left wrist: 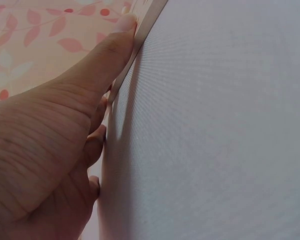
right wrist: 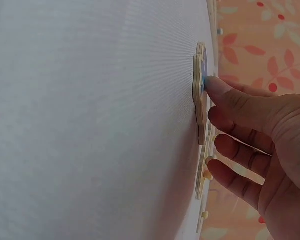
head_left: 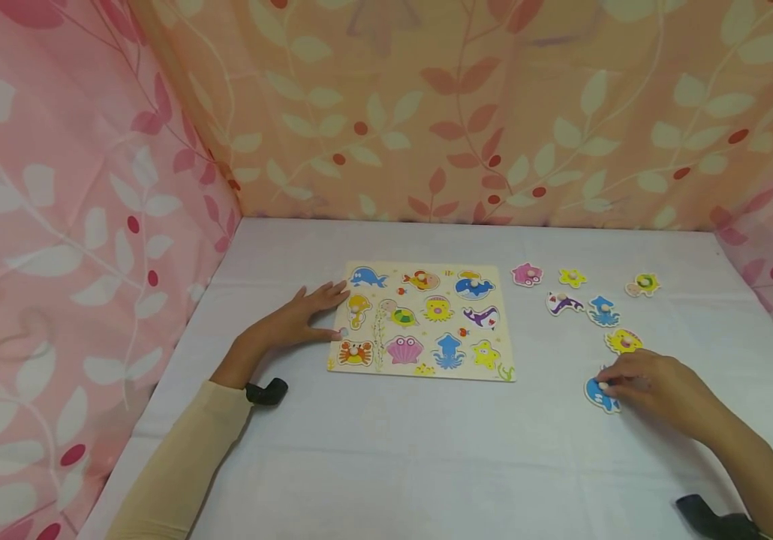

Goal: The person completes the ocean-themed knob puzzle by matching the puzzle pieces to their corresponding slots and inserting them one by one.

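Note:
On the left edge of a wooden peg puzzle board [head_left: 504,330], my left hand [head_left: 295,319] rests with spread fingers and the thumb over the edge. In the left wrist view the thumb [left wrist: 102,57] lies on the board's rim. My right hand [head_left: 663,390] pinches a blue whale puzzle piece [head_left: 596,397] by its knob, to the right of the board. The right wrist view shows this piece [right wrist: 198,95] edge-on at the thumb and fingers, partly covered. Whether it touches the table is unclear. A crab piece [head_left: 364,354] and a dark blue whale piece [head_left: 469,289] sit in the board.
Several loose knobbed pieces lie right of the board: a yellow octopus [head_left: 621,341], a blue squid [head_left: 603,312], a purple dolphin-like piece [head_left: 564,304], a pink shell [head_left: 526,275], a yellow star [head_left: 572,278] and a turtle [head_left: 643,285]. Floral cloth [head_left: 386,112] hangs behind the white table.

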The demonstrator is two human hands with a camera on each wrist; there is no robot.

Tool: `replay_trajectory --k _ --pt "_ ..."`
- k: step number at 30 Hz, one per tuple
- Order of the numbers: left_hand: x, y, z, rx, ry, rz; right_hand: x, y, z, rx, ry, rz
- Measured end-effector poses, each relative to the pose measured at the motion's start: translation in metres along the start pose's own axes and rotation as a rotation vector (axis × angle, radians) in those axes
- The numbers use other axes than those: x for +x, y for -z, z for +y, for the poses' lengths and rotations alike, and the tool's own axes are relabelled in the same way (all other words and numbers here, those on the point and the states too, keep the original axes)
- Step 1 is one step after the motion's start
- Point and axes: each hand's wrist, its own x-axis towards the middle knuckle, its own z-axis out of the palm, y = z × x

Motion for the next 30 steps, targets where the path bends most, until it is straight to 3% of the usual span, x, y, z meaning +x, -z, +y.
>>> replay_trajectory --k 8,15,20,30 --pt "-0.001 0.001 0.003 0.003 0.002 0.009 -0.001 0.000 -0.001 -0.035 0.023 0.037" --pt "-0.001 0.001 0.004 0.001 0.005 0.004 0.002 0.005 -0.006 0.030 -0.037 -0.011" --pt "-0.001 0.002 0.004 -0.004 -0.002 0.006 0.004 0.003 -0.009 0.051 -0.058 0.013" --pt "0.000 0.000 0.002 0.002 -0.009 0.004 0.016 0.005 -0.015 0.003 0.026 0.083"
